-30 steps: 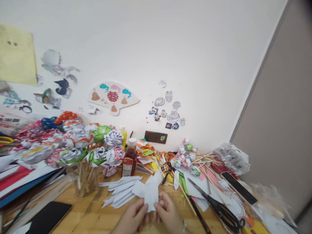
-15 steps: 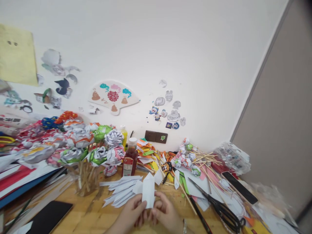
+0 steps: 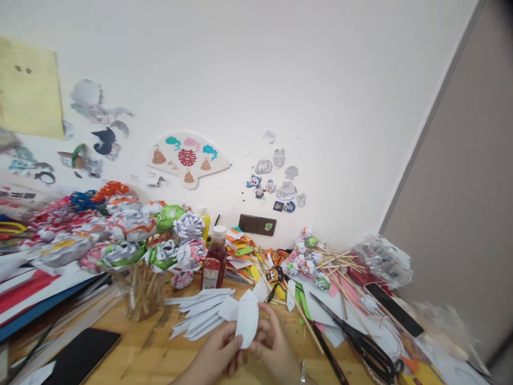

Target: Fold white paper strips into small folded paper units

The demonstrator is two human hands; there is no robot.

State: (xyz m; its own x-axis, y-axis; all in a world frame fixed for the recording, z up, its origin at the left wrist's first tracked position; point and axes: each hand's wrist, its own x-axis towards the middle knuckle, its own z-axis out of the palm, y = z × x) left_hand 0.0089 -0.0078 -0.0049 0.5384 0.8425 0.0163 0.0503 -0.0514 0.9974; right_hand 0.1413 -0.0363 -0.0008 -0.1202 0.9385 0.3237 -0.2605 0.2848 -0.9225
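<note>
The white wall (image 3: 320, 107) occupies most of the upper frame. Below it, the wooden surface (image 3: 140, 353) spans the lower frame. A dense group of paper flowers (image 3: 134, 224), mainly white with green, pink and orange edging, fills the left side above the surface; stick stems show beneath the nearest blooms. A fan-shaped panel (image 3: 208, 160) with a red character is mounted on the wall, left of center. The left hand (image 3: 220, 345), bottom center, is closed in a pinch on the lower left edge of a white paper piece, with the thumb on the near face. The right hand (image 3: 274, 339), immediately to its right, is partly curled with a narrow gap between thumb and index finger; its fingertips are at the right edge of the paper, and whether they grip it cannot be determined. Black-handled scissors (image 3: 366, 347) lie at lower right, blades directed up and left. A fanned stack of white paper strips (image 3: 198, 313) lies left of the hands. A capped bottle (image 3: 214, 264) with a red label stands behind the stack. The white paper piece (image 3: 247, 318) is at lower center, between the hands, upright, slightly curved. A dark wall socket (image 3: 257, 224) is the smallest item listed, fixed above the bottle's right side.
</note>
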